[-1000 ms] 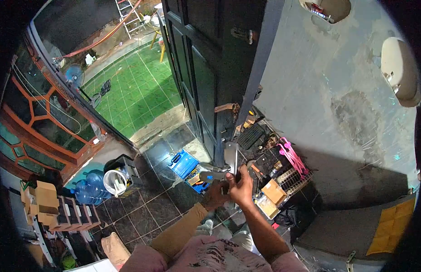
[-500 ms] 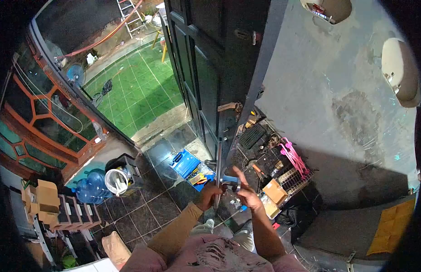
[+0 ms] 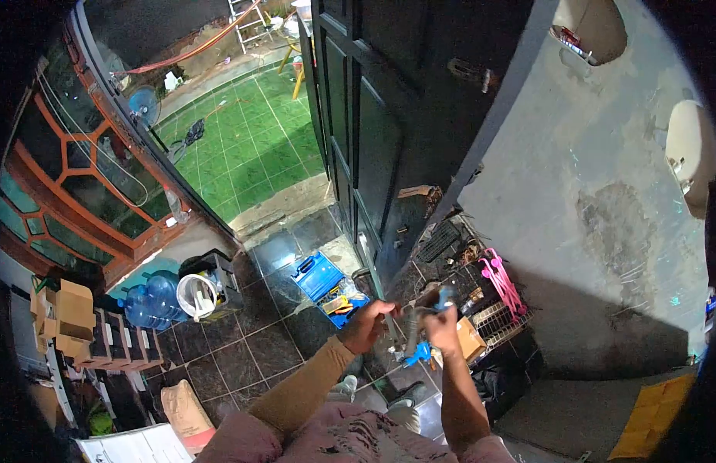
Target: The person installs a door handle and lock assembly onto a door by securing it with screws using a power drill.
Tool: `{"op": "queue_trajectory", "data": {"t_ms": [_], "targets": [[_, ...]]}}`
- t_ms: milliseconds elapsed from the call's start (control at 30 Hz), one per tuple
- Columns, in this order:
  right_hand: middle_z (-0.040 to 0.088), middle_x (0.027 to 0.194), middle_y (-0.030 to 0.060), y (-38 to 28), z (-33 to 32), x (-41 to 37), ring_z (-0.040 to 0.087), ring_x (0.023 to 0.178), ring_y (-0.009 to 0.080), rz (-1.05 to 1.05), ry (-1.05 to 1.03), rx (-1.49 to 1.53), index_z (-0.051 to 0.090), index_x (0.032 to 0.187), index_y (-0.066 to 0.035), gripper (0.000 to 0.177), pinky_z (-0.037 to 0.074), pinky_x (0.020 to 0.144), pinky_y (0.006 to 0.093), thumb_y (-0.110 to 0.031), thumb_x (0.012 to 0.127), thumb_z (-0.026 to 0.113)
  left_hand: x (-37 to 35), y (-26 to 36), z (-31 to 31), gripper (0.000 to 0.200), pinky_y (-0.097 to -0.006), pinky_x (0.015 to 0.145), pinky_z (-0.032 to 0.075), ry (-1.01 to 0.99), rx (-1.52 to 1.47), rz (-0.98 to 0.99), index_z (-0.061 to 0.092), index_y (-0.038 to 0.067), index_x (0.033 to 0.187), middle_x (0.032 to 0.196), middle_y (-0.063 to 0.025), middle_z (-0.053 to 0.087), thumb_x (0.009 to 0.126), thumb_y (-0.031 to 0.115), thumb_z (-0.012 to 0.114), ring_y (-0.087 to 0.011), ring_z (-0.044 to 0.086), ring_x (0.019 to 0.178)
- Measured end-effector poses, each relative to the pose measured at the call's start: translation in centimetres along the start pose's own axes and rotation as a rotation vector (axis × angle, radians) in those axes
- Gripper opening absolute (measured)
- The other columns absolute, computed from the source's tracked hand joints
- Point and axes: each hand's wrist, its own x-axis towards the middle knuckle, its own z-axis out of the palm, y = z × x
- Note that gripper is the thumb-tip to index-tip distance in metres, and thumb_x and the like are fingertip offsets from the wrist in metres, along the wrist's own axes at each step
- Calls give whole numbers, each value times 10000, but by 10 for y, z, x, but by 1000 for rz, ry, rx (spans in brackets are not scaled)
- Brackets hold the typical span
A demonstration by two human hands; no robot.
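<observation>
My left hand (image 3: 366, 326) is raised beside the lower edge of a dark panelled door (image 3: 396, 131), fingers bent inward. Whatever its fingertips may hold is too blurred to name. Closed around a blue-and-grey tool (image 3: 444, 296), my right hand (image 3: 444, 333) is just to the right; motion smears the tool's shape. A lever handle (image 3: 361, 272) juts from the door edge beyond my hands. On the floor behind my left hand lies an open blue tool case (image 3: 321, 279) with yellow tools. Below the hands is a bright blue object (image 3: 420, 354).
Blue water bottles (image 3: 153, 299) and a white bucket (image 3: 197, 298) stand left, near cardboard boxes (image 3: 69, 309). At right are a pink folding item (image 3: 503, 284), a wire rack (image 3: 493, 318) and a cardboard box (image 3: 471, 339) beside the grey wall (image 3: 574, 154). Green tiles (image 3: 242, 139) lie outside the doorway.
My left hand has come off the door edge. My right hand has moved slightly right with the blue-and-grey tool. The door shows more of its face, and the view has shifted.
</observation>
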Motion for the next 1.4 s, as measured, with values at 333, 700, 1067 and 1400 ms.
{"op": "queue_trajectory", "data": {"t_ms": [333, 700, 1067, 1400], "targets": [[648, 1093, 26, -50, -60, 124, 579, 933, 137, 109, -65, 149, 611, 1213, -25, 400, 446, 876, 309, -65, 815, 624, 74, 51, -52, 522, -409, 852, 518, 5, 1039, 516, 503, 0, 1265, 1079, -133, 608, 825, 173, 724, -275, 615, 1002], [642, 898, -3, -39, -27, 166, 566, 797, 132, 262, -29, 264, 638, 1030, -82, 213, 436, 714, 279, -114, 820, 662, 140, 56, -48, 670, -469, 924, 457, 171, 1202, 684, 513, 19, 1297, 1139, -225, 597, 812, 438, 708, -398, 580, 1094], [692, 879, 51, -33, -25, 175, 623, 807, 174, 147, -29, 242, 662, 954, -10, 161, 471, 781, 306, -46, 799, 636, 147, 57, -33, 515, -389, 825, 542, 167, 1148, 560, 599, 14, 1149, 980, -137, 663, 756, 276, 803, -261, 660, 910], [672, 954, 26, -14, -29, 172, 612, 888, 157, 111, -83, 312, 657, 1024, -25, 250, 460, 841, 300, -26, 777, 622, 157, 45, -36, 565, -461, 873, 498, 217, 1212, 675, 591, 43, 1211, 1066, -210, 668, 739, 271, 803, -411, 627, 996]]}}
